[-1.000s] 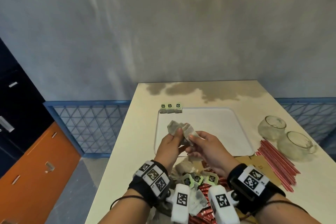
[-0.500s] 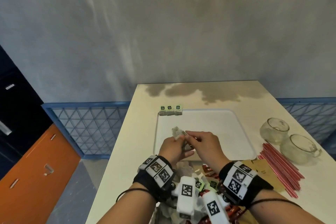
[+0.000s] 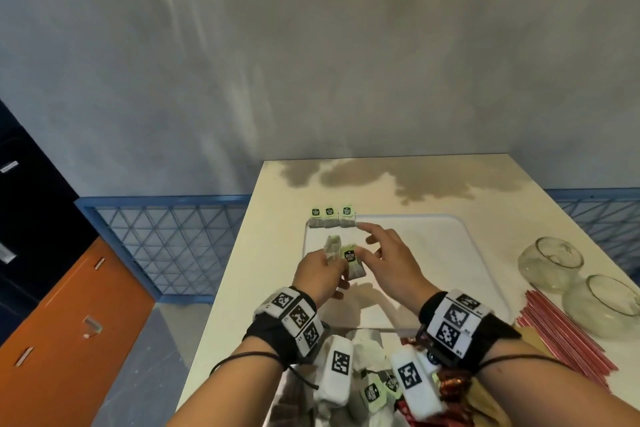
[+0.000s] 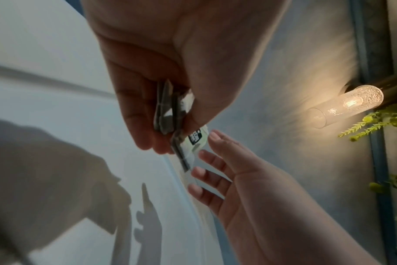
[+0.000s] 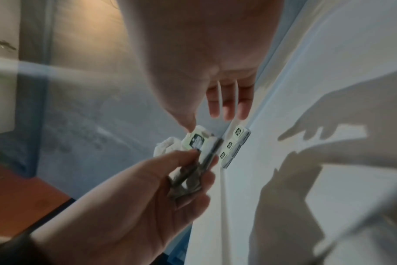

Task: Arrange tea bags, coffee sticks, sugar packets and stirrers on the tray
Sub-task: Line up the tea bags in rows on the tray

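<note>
Grey wall behind, cream table (image 3: 485, 204) below. Since a moment ago, right hand (image 3: 388, 262) gone from pinching to spread wide, thumb on the tag. Left hand (image 3: 320, 272) gripping tea bags (image 3: 351, 262) above tray (image 3: 450, 253), frame centre. Likely next bag joining the row of three (image 3: 331, 217) at upper left corner.

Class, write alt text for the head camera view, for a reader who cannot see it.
The left hand grips a few tea bags above a white tray, while the open right hand reaches beside them. Three tea bags in a row lie at the tray's far left corner; red stirrers and two glass cups sit right.
</note>
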`<state>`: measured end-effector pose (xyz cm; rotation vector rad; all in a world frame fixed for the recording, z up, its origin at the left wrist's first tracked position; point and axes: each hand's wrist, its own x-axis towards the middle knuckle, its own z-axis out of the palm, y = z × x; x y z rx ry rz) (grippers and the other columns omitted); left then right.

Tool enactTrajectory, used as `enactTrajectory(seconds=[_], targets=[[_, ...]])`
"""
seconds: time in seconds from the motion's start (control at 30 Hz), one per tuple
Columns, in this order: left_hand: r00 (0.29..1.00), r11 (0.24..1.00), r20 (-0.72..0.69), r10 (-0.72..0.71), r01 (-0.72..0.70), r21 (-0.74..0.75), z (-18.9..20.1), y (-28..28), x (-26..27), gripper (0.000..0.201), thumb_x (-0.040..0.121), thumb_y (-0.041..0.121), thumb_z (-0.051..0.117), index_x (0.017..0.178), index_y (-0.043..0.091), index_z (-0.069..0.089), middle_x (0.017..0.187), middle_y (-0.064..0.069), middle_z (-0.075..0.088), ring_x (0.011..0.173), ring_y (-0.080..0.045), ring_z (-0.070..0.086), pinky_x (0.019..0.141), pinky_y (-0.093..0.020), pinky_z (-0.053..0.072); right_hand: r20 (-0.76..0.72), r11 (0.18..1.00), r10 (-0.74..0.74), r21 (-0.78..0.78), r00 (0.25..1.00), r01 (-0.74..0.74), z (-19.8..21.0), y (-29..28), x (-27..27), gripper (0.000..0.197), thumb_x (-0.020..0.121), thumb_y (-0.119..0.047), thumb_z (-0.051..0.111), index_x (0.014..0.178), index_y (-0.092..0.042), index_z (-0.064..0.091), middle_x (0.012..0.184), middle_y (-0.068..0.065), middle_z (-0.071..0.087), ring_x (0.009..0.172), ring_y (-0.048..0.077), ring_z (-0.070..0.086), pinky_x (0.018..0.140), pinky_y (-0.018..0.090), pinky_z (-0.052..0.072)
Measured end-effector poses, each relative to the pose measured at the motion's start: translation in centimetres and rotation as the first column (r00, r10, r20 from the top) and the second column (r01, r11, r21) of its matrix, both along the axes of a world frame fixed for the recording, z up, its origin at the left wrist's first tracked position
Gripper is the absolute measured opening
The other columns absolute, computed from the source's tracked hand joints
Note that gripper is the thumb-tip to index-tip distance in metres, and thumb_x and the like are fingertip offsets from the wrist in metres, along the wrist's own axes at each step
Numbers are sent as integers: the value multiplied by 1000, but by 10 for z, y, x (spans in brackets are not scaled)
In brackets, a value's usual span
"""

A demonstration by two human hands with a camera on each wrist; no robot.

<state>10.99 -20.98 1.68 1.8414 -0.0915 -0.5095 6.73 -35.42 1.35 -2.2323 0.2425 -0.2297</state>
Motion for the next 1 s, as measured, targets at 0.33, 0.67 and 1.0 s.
enactTrajectory(seconds=[0.33,0.67,1.0], targets=[[986,993,-113,118,-121,-14,-19,22,65,14,94,16,61,92,4,68,74,-9,71,51,-15,65,50,-28,54,-203,993,70,108,977,-49,-35,-18,74,9,90,-18,69,87,-14,76,77,-3,68,71,9,59,66,21,46],[944,956,-286,162,-222,-192,-21,41,97,21,98,11,55,80,3,62,77,-19,60,39,-16,53,37,-25,48,-173,998,-68,-26,983,64,-51,2,153,10,87,-19,67,77,-20,71,82,-1,68,79,16,61,68,28,46],[925,941,-346,160,-249,-230,-38,47,105,17,97,13,55,86,2,63,76,-20,60,50,-24,54,55,-39,56,-219,976,-78,-217,973,30,-47,13,202,13,91,-19,64,90,-16,77,95,6,74,91,25,65,78,34,53]])
